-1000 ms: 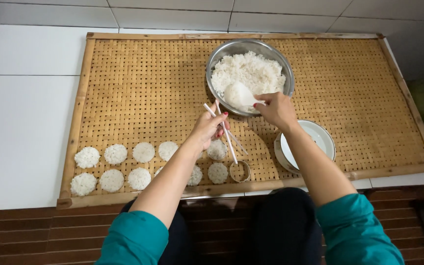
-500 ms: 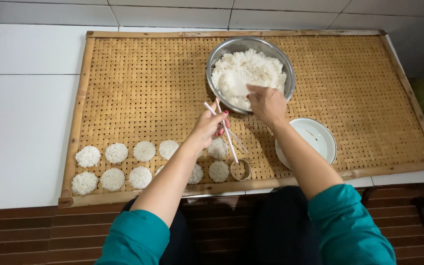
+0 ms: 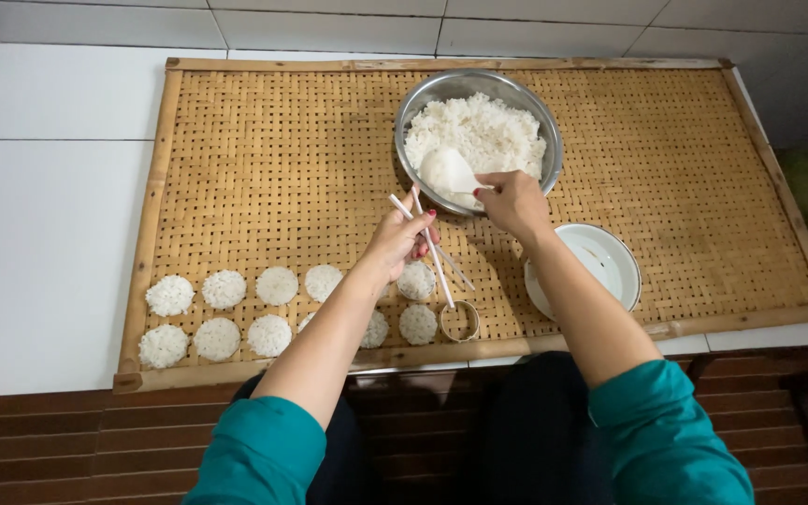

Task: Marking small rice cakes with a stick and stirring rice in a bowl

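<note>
Right hand [image 3: 513,199] grips a white scoop [image 3: 448,171] over rice in the steel bowl [image 3: 423,93], near its front rim. Left hand [image 3: 400,239] pinches chopsticks [image 3: 434,254], tips at the ring mold [image 3: 459,321] by the tray [image 3: 236,140] front edge. Tray's middle and right lie open.

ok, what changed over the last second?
The right hand dipped the paddle into the rice bowl and brought it back up loaded. The left hand kept the chopsticks over the ring mould. Rice cakes and plate unmoved.
</note>
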